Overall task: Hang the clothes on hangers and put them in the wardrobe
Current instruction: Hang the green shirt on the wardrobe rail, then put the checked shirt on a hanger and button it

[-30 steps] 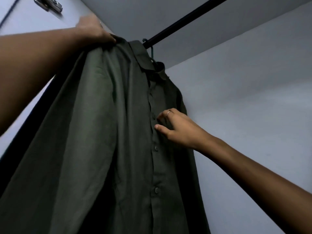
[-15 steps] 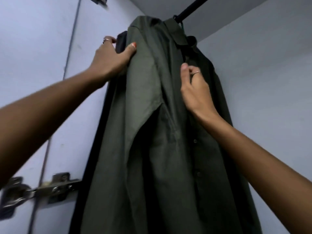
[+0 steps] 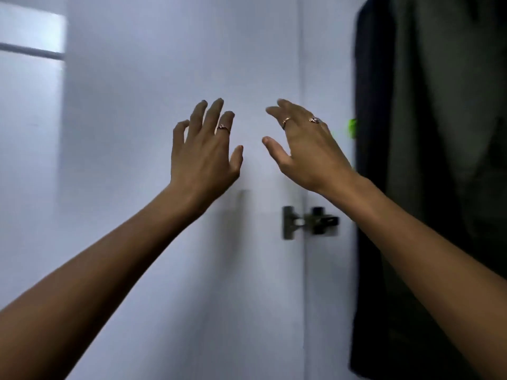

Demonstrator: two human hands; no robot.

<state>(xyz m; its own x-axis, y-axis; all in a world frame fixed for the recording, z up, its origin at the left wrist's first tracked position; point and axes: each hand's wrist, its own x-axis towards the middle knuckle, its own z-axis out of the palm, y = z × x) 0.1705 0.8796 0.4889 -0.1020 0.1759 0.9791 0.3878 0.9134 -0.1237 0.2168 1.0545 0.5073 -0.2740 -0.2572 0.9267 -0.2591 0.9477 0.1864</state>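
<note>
Shirt [image 3: 444, 160] is hanging at the far right, dark green, running off the top and right edges; a darker garment [image 3: 369, 133] is hanging just left of it. A small green speck [image 3: 352, 128], possibly a hanger tip, is showing at that edge. Left hand [image 3: 204, 154] and right hand [image 3: 304, 149] are hovering apart from the clothes, fingers spread and loose, gripping nothing. Behind them: white door [image 3: 164, 78], blurred hinge [image 3: 310, 222].
</note>
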